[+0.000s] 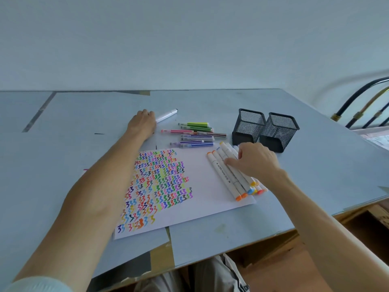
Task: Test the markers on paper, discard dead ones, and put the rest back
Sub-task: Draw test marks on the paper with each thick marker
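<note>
Fingers (231, 160) of the right hand (255, 160) curled loosely, tips pressing down on the row of white markers (229, 175), not pinching any one of them. Row lies side by side on the right part of the paper (210, 199), caps orange, yellow, blue, red toward the near end. Left hand (143, 123) far out on the table (315, 175), fingers closed round the end of a single white marker (167, 115) with a dark tip, lying flat, well apart from the rest. Paper's left half covered in coloured squiggles (157, 186). Thin coloured pens (195, 134) in a loose pile just beyond the paper: green, pink, purple, blue. Two black mesh holders (265, 129) upright, side by side, touching, just behind the right hand; contents can't be made out
</note>
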